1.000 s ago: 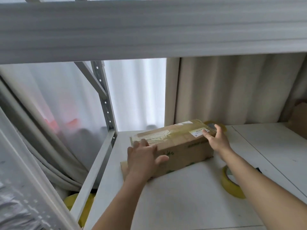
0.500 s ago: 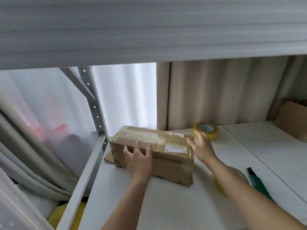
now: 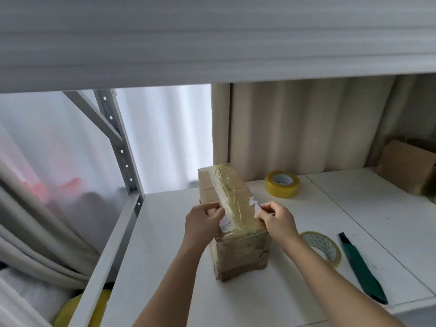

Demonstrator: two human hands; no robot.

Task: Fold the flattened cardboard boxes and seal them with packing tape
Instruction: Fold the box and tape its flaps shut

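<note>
A brown cardboard box (image 3: 238, 253) stands on the white shelf (image 3: 271, 300), its long side running away from me. A wide strip of clear tape runs along its top. My left hand (image 3: 203, 224) grips the near left top edge of the box. My right hand (image 3: 276, 220) grips the near right top edge, its fingers curled on a torn white label. A yellow tape roll (image 3: 282, 184) lies at the back, to the right of the box. A second tape roll (image 3: 322, 247) lies flat by my right forearm.
A dark green utility knife (image 3: 361, 267) lies right of the near tape roll. Another brown cardboard piece (image 3: 408, 166) stands at the far right. A grey metal shelf post (image 3: 120, 147) rises at the left edge, an upper shelf hangs overhead, and curtains hang behind.
The box has been turned from lying crosswise to pointing away from me and sits nearer the shelf's middle. Both hands moved onto its near top edges.
</note>
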